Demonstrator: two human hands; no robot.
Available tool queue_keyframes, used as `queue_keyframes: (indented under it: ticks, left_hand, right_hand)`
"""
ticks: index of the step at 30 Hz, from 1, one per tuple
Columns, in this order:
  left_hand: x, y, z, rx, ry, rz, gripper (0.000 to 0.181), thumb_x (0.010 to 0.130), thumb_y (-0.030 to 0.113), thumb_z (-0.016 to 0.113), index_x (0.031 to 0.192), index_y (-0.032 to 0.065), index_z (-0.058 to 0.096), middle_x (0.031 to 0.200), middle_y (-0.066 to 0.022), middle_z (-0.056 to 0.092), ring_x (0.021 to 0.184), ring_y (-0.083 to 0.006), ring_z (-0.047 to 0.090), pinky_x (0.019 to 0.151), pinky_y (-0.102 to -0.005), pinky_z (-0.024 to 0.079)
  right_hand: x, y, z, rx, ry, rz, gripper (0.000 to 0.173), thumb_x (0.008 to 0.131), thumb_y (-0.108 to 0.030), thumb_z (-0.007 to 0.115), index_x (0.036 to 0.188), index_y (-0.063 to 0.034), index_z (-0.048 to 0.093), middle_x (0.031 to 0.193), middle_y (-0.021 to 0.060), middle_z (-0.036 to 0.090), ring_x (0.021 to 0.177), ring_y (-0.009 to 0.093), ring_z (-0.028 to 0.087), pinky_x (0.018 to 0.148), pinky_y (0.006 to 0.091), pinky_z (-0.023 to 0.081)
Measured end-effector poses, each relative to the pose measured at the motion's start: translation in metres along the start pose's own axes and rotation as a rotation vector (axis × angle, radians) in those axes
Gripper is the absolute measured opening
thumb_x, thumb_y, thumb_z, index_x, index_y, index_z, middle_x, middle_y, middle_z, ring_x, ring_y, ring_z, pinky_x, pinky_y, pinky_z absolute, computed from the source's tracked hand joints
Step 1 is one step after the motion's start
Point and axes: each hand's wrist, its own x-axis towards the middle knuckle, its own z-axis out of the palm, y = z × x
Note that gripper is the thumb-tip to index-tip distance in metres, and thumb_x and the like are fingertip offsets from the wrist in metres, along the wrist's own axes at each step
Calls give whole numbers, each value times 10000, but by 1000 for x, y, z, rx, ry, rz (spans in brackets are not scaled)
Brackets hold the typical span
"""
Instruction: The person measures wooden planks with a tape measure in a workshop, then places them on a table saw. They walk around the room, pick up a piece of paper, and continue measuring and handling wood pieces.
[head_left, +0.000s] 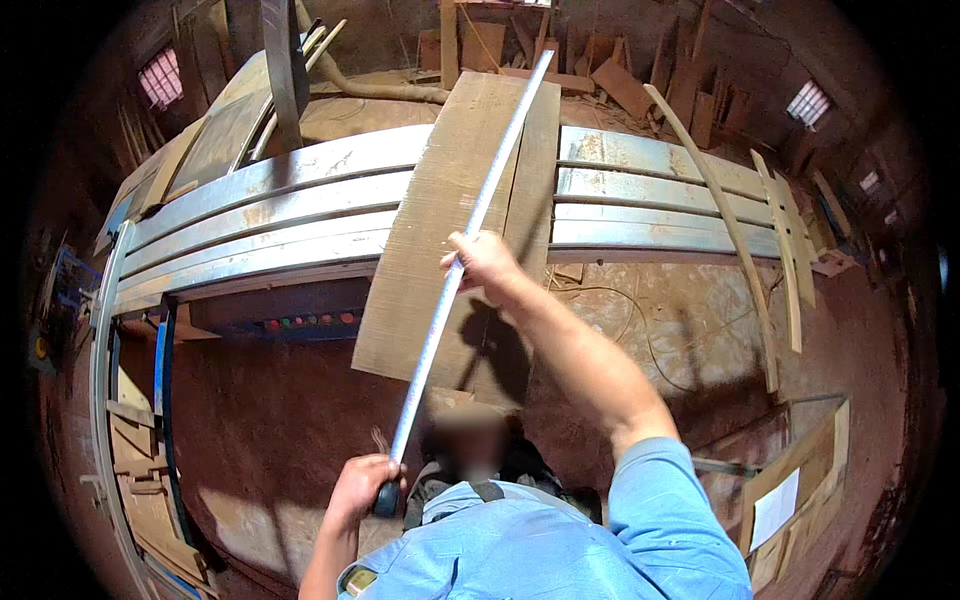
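My left hand (360, 484) is closed around the dark case of a tape measure (386, 499), low in front of my body. From it a long metal tape blade (430, 352) runs up and away, slanting to the right. My right hand (491, 264) grips this blade about halfway along, thumb on top. Below lie a wide wooden board (427, 232) and a narrower board (537, 172), side by side with a thin dark gap between them. The blade crosses above both, its tip just past their far ends; whether it touches the wood I cannot tell.
The boards rest across a slatted metal machine table (300, 199) with coloured push buttons (307, 320) below. A dark upright post (283, 82) stands at left. Long wood strips (720, 202) lean at right. A box-like wooden frame (814, 472) holds a paper sheet (775, 510).
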Motion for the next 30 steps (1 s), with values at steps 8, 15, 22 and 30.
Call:
queue_keyframes:
  ticks: [8, 15, 22, 30]
  left_hand:
    - [71, 39, 57, 47, 225, 129, 159, 860, 94, 589, 877, -32, 685, 727, -77, 668, 597, -116, 605, 561, -238, 479]
    - [76, 44, 68, 131, 290, 70, 180, 872, 99, 582, 905, -50, 676, 762, -104, 676, 646, -129, 632, 575, -248, 501]
    - [80, 35, 56, 455, 304, 347, 222, 863, 156, 542, 865, -20, 677, 817, -125, 674, 743, -182, 640, 683, -297, 504]
    - [97, 32, 45, 161, 261, 322, 228, 884, 189, 610, 911, -29, 673, 817, -46, 667, 755, -104, 601, 674, -247, 475]
  right_hand:
    - [-53, 37, -62, 26, -49, 48, 412, 970, -304, 526, 1200, 35, 476, 910, 89, 603, 625, 99, 576, 481, 235, 467]
    - [-103, 86, -131, 211, 10, 116, 368, 984, -328, 514, 1200, -32, 500, 905, 94, 637, 649, 123, 619, 538, 242, 527]
    - [-137, 131, -154, 290, 62, 105, 306, 986, -277, 519, 1166, -32, 547, 846, 102, 654, 596, 137, 606, 505, 257, 512]
    - [-148, 153, -153, 270, 130, 260, 268, 975, -290, 540, 1120, -67, 566, 848, 76, 684, 640, 155, 644, 500, 278, 531]
